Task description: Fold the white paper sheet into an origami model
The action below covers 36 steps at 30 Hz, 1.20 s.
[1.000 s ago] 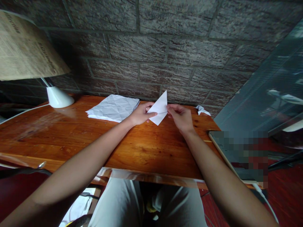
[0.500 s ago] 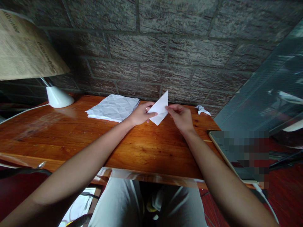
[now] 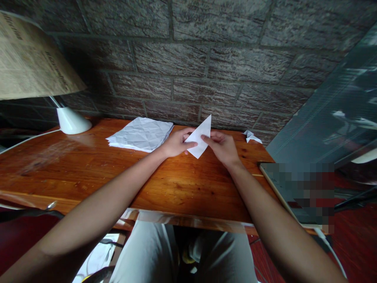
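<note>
**Bimanual pinch grip**

At the frame's centre, the left hand (image 3: 176, 143) and right hand (image 3: 225, 148) each pinch the folded white paper (image 3: 204, 129) between thumb and fingers. The right thumb has advanced from the edge onto the face, presumably for firmer control.

– What is rising behind the wooden tabletop (image 3: 176, 184)?
– A dark wall (image 3: 188, 63) of rough blocks is rising, and a lamp (image 3: 35, 59) is standing at the left.
– And below?
– A reddish floor (image 3: 353, 236) is showing at the right.
</note>
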Each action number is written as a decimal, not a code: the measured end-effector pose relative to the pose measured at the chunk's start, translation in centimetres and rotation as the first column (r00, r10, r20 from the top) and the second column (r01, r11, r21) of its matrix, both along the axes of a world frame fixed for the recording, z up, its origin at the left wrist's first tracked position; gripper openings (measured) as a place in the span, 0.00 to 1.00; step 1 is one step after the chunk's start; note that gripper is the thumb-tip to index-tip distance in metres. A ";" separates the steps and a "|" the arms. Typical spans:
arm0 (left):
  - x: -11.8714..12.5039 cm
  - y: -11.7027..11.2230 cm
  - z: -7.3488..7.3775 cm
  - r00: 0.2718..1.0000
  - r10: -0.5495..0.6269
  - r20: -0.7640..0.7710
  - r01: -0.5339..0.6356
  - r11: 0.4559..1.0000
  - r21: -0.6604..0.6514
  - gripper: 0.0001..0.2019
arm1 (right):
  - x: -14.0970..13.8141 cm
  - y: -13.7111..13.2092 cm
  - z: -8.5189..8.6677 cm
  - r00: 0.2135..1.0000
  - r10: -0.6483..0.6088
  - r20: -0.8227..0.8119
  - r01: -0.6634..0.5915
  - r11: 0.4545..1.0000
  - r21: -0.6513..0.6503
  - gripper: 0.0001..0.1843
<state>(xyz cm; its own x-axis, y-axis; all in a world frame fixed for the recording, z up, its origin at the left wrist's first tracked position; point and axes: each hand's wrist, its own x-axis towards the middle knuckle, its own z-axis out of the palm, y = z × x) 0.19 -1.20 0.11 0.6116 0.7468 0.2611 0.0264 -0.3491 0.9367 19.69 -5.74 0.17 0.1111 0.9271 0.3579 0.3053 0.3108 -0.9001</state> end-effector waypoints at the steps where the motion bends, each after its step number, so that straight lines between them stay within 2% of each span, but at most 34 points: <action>1: 0.0 0.0 0.0 1.000 -0.009 0.006 0.009 1.000 -0.005 0.28 | 0.1 0.0 0.0 1.000 -0.013 0.006 0.013 1.000 0.002 0.19; 4: 0.2 0.0 0.0 0.999 -0.006 0.033 0.006 1.000 -0.005 0.29 | 0.3 0.2 -0.2 0.998 -0.055 0.017 0.054 0.998 0.030 0.19; 7: 0.3 0.2 -0.1 0.997 0.051 0.052 -0.052 0.999 0.016 0.27 | 0.3 0.2 -0.2 0.996 -0.087 0.011 0.086 0.995 0.054 0.19; 14: 0.7 0.3 -0.7 0.986 0.160 0.040 -0.163 0.984 0.067 0.23 | 0.0 0.1 -0.2 0.994 -0.088 0.060 0.085 0.995 0.060 0.23; 17: 0.9 0.4 -1.0 0.986 0.159 0.057 -0.163 0.985 0.062 0.22 | 0.0 0.2 -0.3 0.994 -0.082 0.071 0.077 0.995 0.068 0.23; 22: 0.7 0.5 -1.0 0.989 0.123 0.079 -0.125 0.992 0.011 0.25 | 0.1 0.4 -0.8 0.995 -0.043 0.089 0.037 0.997 0.073 0.20; 26: 0.7 0.4 -0.8 0.974 0.180 0.136 -0.181 0.983 -0.011 0.17 | 0.3 0.6 -0.9 0.992 -0.085 0.095 0.077 0.993 0.085 0.19; 31: 0.9 0.2 -0.7 0.959 0.246 0.140 -0.253 0.967 0.030 0.15 | 0.0 -0.1 -0.1 0.983 -0.119 0.137 0.109 0.991 0.075 0.23; 36: 0.7 0.5 -0.6 0.966 0.224 0.130 -0.229 0.973 0.028 0.19 | -0.9 -0.9 0.9 0.988 -0.062 0.140 0.048 0.994 0.099 0.27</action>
<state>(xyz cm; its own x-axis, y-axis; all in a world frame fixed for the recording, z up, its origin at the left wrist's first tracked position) 0.88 -0.72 -0.49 0.3882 0.8487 0.3593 -0.0069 -0.3872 0.9220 18.80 -6.67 1.07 0.1026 0.8820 0.4600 0.4474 0.3721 -0.8133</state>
